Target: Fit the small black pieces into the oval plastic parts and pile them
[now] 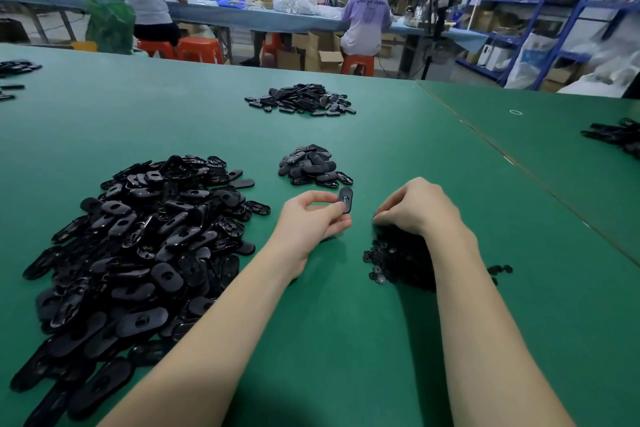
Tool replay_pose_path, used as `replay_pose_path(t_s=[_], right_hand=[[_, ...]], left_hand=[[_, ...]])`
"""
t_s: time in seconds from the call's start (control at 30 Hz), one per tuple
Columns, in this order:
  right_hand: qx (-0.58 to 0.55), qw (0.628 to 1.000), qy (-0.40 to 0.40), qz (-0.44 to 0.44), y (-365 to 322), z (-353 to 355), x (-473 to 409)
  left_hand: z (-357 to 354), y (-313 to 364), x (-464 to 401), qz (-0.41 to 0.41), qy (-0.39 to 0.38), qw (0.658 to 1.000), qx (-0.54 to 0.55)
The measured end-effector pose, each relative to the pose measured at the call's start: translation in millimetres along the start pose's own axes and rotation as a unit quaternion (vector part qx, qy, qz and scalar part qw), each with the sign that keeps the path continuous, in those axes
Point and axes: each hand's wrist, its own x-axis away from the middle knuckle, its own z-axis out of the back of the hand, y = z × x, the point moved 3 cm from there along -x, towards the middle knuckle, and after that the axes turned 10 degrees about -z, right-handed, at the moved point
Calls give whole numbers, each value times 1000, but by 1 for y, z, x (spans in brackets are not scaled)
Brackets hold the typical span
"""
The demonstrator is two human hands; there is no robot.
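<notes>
My left hand [311, 218] pinches one black oval plastic part [345, 199] upright between thumb and fingertips, its slotted face toward me. A large heap of loose oval parts [138, 253] lies to its left. My right hand [415, 206] reaches down with curled fingers onto the heap of small black round pieces [394, 260]; the fingertips are hidden, so whether they hold a piece cannot be seen. A small pile of oval parts [311, 166] sits just beyond my hands.
Another pile of oval parts [301, 100] lies farther back on the green table [346, 322]. More black parts sit at the far left [15, 68] and on the adjoining table at right [616, 135]. People work at a bench behind.
</notes>
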Motion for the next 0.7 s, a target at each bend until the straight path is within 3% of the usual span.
replay_pose_path(t_s=[0.1, 0.17, 0.33, 0.47, 0.7], right_hand=[[-37, 999, -2, 18, -2, -3, -2], [-132, 990, -35, 48, -4, -5, -4], [-356, 922, -123, 85, -17, -8, 2], [-383, 905, -159, 99, -30, -17, 8], [-373, 913, -152, 66, -31, -22, 7]], left_hand=[[0, -1, -1, -4, 2, 1000, 8], [0, -1, -2, -12, 15, 1000, 15], [3, 0, -3, -27, 55, 996, 68], [4, -1, -2, -50, 43, 994, 86], [3, 1, -2, -73, 26, 995, 65]])
